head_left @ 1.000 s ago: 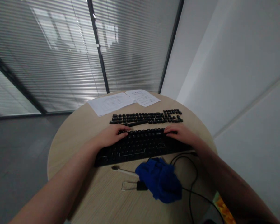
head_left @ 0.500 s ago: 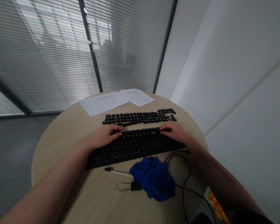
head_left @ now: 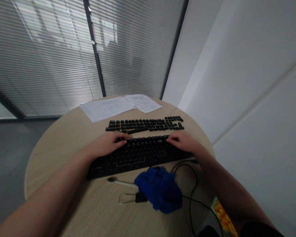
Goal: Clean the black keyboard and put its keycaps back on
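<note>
A black keyboard [head_left: 138,154] lies on the round wooden table, mostly stripped of its keycaps, with a row of caps along its far edge. My left hand [head_left: 111,142] rests over the keyboard's left part, thumb and index finger apart at the far row. On the right, my right hand [head_left: 181,140] has its fingers drawn together at the far row's right end; whatever is between the fingertips is too small to make out. Beyond the keyboard, loose black keycaps [head_left: 143,124] stand in rows, including a long bar-shaped cap.
A blue cloth [head_left: 161,191], a brush [head_left: 122,182] and a black clip [head_left: 140,197] lie on the near part of the table [head_left: 51,144]. A black cable [head_left: 196,184] loops at the right. Printed papers [head_left: 108,108] lie at the far edge.
The fingers of my right hand have drawn closer together at the far row. My left hand looks nearly the same. The whole view has shifted slightly.
</note>
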`<state>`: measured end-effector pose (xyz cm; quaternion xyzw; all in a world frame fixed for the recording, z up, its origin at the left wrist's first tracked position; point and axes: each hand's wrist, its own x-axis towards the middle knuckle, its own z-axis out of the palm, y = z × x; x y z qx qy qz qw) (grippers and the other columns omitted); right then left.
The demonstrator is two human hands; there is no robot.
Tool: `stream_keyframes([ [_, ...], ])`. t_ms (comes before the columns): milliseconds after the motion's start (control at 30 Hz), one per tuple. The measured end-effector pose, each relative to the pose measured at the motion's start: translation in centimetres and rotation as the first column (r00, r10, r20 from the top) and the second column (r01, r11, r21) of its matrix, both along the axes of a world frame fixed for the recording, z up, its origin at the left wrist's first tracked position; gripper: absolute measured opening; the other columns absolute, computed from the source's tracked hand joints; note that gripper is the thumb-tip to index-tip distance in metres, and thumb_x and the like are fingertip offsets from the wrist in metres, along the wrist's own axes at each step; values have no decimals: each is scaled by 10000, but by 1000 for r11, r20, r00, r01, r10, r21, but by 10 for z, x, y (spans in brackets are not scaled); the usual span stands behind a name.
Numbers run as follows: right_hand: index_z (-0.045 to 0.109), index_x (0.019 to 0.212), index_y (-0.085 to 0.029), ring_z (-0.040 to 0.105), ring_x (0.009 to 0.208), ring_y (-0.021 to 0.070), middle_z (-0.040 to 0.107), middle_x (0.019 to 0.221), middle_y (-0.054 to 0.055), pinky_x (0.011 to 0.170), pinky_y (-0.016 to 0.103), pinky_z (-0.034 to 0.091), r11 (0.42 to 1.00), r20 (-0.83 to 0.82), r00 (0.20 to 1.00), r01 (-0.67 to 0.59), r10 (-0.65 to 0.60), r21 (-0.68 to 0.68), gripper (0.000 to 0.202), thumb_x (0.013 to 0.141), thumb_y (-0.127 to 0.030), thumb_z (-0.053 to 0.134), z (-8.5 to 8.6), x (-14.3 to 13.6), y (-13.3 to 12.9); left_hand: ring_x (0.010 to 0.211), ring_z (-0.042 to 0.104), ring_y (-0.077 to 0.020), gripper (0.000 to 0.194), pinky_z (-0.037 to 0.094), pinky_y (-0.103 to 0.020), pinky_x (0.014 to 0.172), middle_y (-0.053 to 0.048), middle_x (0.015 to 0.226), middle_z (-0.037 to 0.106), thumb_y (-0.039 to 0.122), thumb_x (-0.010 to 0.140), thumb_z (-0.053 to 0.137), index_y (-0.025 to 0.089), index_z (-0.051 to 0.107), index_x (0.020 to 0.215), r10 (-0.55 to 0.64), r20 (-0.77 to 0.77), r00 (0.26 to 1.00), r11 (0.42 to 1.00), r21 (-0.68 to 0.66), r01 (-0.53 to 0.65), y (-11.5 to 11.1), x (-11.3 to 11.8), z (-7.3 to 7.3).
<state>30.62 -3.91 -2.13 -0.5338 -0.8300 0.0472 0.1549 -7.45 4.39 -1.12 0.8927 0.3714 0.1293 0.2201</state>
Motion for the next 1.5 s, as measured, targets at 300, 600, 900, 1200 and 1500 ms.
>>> stream_keyframes([
  [300,786,865,-214,681,720,209,776,804,53,691,324,499,972,-289,948,184,-136,144,306,986,-415,589,-16,11,6,1194,685,-265,433,478,-421,1084,-74,1301,745,399,935,520,233,722,1280,4,-15,1000,1000,16,-4,-2,0,1],
  [600,804,931,-228,685,781,211,743,799,71,741,337,513,986,-188,981,-15,47,168,422,1046,-475,483,-10,18,3,1152,696,-266,409,491,-417,1054,-62,1276,756,409,926,540,256,740,1248,-19,33,999,1000,22,18,1,-2,0],
  [900,791,888,-230,637,760,203,683,740,65,718,330,473,984,-21,989,-146,149,103,436,1061,-454,459,-1,7,1,1106,704,-271,405,510,-409,1011,-61,1231,770,421,912,546,257,756,1217,-10,62,998,999,50,7,-1,-4,2],
  [1200,813,1044,-209,670,892,212,764,967,78,839,322,498,970,186,957,201,-224,137,217,964,-281,625,42,49,98,1077,715,-275,368,516,-408,985,-52,1187,785,394,887,571,275,771,1172,-14,118,993,1000,29,10,0,-4,-1],
  [1500,840,929,-196,694,942,200,806,998,58,864,270,482,966,328,919,252,-221,-54,142,840,-166,733,34,57,187,1083,718,-284,391,524,-418,987,-64,1193,781,371,894,561,257,756,1214,2,76,997,1000,4,-2,1,-6,0],
])
